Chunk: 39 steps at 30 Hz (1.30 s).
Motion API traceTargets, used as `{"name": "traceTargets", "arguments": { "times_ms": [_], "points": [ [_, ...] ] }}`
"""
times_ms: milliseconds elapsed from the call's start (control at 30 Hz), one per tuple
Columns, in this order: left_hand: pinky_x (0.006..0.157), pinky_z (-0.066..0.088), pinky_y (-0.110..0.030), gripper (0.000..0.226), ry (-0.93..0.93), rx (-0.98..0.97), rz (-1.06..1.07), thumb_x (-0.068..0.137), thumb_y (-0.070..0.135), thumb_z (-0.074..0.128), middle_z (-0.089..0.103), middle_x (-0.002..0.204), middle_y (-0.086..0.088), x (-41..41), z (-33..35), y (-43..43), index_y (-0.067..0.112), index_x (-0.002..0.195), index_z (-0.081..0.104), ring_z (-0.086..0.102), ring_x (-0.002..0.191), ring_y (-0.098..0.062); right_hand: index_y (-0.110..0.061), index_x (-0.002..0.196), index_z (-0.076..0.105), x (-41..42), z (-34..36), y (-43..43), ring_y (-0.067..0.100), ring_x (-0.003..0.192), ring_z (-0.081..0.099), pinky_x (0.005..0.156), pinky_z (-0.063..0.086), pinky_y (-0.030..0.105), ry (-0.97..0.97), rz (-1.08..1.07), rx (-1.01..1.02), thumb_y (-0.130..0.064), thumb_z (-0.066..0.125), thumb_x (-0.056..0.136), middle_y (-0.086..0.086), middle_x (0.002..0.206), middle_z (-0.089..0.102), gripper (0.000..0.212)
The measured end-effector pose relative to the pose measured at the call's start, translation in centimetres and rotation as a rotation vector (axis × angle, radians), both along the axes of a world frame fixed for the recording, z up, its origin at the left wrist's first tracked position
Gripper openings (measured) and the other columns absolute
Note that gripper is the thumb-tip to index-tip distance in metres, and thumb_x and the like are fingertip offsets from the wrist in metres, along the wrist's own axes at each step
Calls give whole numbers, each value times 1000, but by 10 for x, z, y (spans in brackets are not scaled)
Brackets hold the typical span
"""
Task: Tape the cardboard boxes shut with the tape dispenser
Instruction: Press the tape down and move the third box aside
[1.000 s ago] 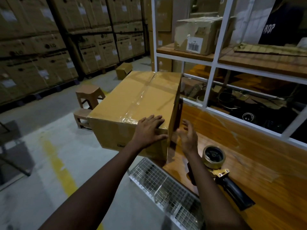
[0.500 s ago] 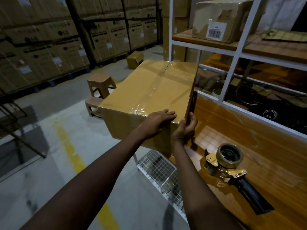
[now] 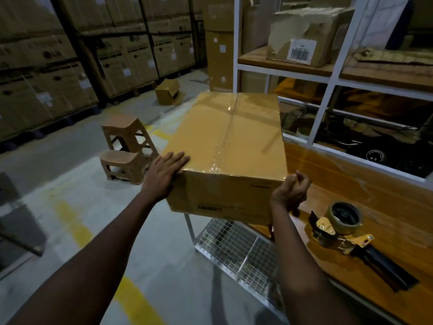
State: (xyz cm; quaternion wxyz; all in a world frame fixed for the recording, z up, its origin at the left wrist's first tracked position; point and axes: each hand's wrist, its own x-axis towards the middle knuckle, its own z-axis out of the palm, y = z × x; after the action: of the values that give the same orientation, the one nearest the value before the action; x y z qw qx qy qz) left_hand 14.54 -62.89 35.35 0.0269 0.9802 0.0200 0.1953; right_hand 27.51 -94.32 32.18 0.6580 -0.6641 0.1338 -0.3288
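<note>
Having swung the box (image 3: 225,141) end-on, left hand (image 3: 164,175) presses flat-fingered, right hand (image 3: 289,193) curls empty fingers.

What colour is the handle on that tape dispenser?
The handle is black; the head view shows it best.

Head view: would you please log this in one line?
box taped; left hand flat on box; right hand curled, empty; dispenser on table
</note>
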Motion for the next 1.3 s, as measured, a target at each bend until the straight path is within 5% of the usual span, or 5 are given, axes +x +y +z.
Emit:
{"name": "traceTargets", "arguments": {
  "times_ms": [233,367,467,767,1300],
  "points": [
    [109,36,-34,50,-355,-519,120,89,-8,58,36,156,-10,-19,-19,11,8,136,58,39,137,-18,-15,128,48,-30,8,7,22,105,51,76,43,37,-61,10,-186,-52,40,87,14,125,50,56],
    [100,46,-52,79,-207,-405,43,78,20,80,24,159,-14,-29,-33,-7,23,146,40,32,140,-38,-28,138,38,-63,-1,27,36,131,34,95,39,46,25,240,-741,-51,57,84,7,150,31,61],
    [90,49,-58,114,-53,-353,87,58,44,90,9,159,-17,-25,-39,-12,32,152,26,23,135,-48,-35,142,26,-68,-5,30,40,136,19,100,36,51,203,285,-952,-51,81,66,3,157,9,95],
    [91,44,-65,98,-157,-432,138,59,17,85,13,153,-13,-25,-42,-26,34,141,35,22,134,-48,-38,138,30,-81,2,30,37,129,26,90,46,49,247,207,-969,-37,92,53,1,152,14,105],
    [85,39,-57,87,-354,-309,130,57,37,72,25,149,-16,-144,21,-142,32,139,42,31,129,-47,-40,131,37,-193,39,-84,34,132,29,84,49,51,117,116,-848,-35,94,50,-3,148,22,98]
  ]
}}
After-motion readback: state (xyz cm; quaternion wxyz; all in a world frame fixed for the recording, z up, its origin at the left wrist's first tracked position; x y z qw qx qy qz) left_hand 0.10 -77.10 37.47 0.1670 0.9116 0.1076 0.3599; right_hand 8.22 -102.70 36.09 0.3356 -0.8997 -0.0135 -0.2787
